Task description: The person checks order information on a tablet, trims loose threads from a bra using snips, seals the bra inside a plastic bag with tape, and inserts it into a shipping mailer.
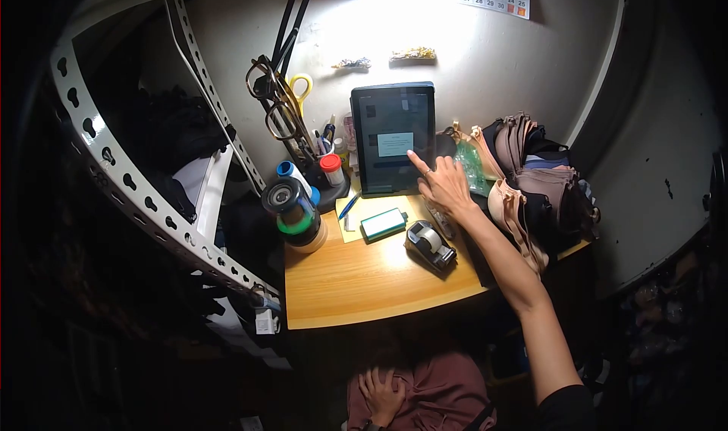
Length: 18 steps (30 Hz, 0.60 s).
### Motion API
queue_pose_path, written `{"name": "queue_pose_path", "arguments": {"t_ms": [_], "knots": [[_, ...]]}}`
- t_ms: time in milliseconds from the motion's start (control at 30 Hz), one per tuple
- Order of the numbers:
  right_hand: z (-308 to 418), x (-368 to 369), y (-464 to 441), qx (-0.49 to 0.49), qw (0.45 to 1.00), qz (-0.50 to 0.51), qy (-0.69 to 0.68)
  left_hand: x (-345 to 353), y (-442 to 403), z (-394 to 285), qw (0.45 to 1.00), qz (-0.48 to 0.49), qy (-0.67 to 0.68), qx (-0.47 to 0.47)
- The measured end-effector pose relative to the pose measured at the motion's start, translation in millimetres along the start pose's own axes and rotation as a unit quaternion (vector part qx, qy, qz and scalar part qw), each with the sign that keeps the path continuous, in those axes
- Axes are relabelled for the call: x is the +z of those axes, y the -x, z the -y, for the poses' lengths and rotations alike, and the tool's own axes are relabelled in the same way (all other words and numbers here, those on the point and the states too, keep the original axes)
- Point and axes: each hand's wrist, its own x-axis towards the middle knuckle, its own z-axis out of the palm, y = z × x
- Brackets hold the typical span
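A dark tablet [384, 175] stands upright against the wall at the back of the wooden desk, with a pale pop-up box on its screen. My right hand [445, 184] reaches up from the lower right, its index finger stretched out to the lower right edge of that box; whether the fingertip touches the glass cannot be told. It holds nothing, and a ring shows on the index finger. My left hand [381, 394] rests on my lap over reddish-brown cloth [447, 389], fingers spread, holding nothing.
On the desk [341, 291] are a tape dispenser [431, 245], a green-and-white box [384, 225], a blue pen [349, 205] and a dark jar [292, 207]. Bras [523, 181] are piled at the right. A perforated metal rack [125, 177] stands left.
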Motion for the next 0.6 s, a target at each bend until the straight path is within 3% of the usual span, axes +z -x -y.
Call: {"name": "queue_pose_path", "arguments": {"t_ms": [600], "knots": [[7.7, -2.0, 6.4, -0.006, 0.999, 0.038, -0.002, 0.6, -0.7, 0.1, 1.0, 0.007, -0.003, 0.002]]}}
